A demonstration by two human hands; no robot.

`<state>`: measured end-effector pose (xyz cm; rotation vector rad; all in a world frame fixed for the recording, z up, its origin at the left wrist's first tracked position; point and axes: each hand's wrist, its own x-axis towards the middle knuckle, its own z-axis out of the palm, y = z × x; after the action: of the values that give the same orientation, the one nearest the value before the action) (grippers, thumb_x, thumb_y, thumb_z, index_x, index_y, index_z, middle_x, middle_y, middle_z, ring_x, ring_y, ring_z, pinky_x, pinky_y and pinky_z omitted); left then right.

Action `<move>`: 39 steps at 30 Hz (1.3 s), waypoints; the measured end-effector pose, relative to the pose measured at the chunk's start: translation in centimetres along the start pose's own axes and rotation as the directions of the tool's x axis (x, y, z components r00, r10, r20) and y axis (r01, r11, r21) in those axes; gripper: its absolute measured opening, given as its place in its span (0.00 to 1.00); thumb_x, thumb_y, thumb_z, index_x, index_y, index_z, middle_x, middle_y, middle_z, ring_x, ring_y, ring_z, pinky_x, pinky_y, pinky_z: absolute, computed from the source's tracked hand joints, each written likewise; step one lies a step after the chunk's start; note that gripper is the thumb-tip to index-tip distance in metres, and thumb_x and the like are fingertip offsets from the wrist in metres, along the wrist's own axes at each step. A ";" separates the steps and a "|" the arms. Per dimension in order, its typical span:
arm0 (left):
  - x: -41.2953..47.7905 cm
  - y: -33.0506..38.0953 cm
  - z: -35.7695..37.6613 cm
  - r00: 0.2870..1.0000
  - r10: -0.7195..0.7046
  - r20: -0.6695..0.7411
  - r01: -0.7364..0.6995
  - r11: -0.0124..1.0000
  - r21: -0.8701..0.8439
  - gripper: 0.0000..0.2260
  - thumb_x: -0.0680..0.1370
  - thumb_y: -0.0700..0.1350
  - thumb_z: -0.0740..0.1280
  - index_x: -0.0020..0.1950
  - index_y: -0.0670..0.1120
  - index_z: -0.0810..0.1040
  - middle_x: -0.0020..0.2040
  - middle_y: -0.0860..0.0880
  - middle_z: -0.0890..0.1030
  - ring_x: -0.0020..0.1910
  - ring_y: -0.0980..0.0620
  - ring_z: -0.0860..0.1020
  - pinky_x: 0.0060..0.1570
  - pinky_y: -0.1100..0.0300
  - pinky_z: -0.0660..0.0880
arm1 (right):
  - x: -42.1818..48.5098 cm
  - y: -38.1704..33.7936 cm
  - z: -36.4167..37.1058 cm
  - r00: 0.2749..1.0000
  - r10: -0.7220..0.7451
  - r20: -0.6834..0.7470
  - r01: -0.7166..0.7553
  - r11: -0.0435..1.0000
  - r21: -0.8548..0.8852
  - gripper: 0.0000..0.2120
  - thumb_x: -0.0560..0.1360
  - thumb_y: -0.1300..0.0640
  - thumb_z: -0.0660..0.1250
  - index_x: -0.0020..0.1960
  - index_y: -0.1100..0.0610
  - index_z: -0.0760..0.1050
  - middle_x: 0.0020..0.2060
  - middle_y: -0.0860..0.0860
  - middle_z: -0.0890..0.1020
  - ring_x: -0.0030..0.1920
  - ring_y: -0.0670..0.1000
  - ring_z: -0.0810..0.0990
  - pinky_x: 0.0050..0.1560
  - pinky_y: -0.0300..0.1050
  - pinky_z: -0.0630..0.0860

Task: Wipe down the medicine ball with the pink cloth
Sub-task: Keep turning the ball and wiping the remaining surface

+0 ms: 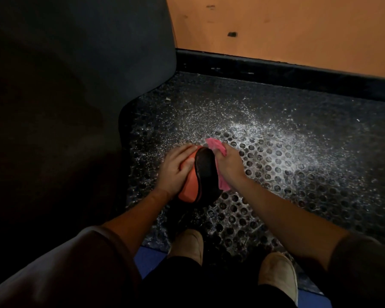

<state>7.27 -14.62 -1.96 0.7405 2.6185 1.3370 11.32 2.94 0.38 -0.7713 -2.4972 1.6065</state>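
While both hands bear on it: medicine ball [203, 172], orange and black, on a holed rubber floor mat [298, 174].
Left hand [176, 167]: fingers apart, laid flat over the ball's orange side. Right hand [229, 165]: fingers clamped on a bunched pink cloth [216, 146], pressed to the ball's opposite side; cloth shows past the fingertips and below the wrist. Ball sits between the two sets of fingers. Mat beyond the right fingers speckled with white droplets. Beige shoes [189, 245] nearer the wearer.
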 end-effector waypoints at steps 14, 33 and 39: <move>3.2 0.9 -0.7 0.917 -0.399 0.024 0.387 0.873 -0.296 0.14 0.82 0.52 0.57 0.64 0.54 0.78 0.64 0.51 0.77 0.61 0.52 0.75 0.60 0.54 0.73 | 0.8 0.0 -0.4 0.956 -0.281 0.088 0.289 0.951 -0.112 0.12 0.80 0.52 0.62 0.61 0.55 0.77 0.56 0.51 0.79 0.56 0.50 0.75 0.60 0.47 0.72; 3.8 0.5 -0.8 0.901 -0.433 0.028 0.420 0.854 -0.309 0.14 0.83 0.50 0.55 0.62 0.52 0.78 0.60 0.53 0.79 0.59 0.54 0.75 0.59 0.58 0.71 | -1.2 1.4 -1.2 0.998 -0.053 0.039 0.049 0.995 0.089 0.13 0.81 0.56 0.60 0.62 0.60 0.76 0.50 0.51 0.81 0.49 0.47 0.80 0.47 0.39 0.73; 4.5 1.6 -1.9 0.835 -0.550 -0.011 0.520 0.796 -0.309 0.11 0.81 0.45 0.59 0.38 0.48 0.68 0.39 0.51 0.73 0.40 0.54 0.71 0.39 0.58 0.67 | -2.4 2.2 -0.3 0.997 0.078 -0.006 -0.077 0.991 0.113 0.11 0.81 0.57 0.59 0.58 0.61 0.76 0.45 0.52 0.80 0.44 0.52 0.78 0.43 0.44 0.73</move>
<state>3.37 -13.15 0.97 -0.1234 2.3382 1.5385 14.32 2.78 -0.92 -0.8691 -2.3728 1.7470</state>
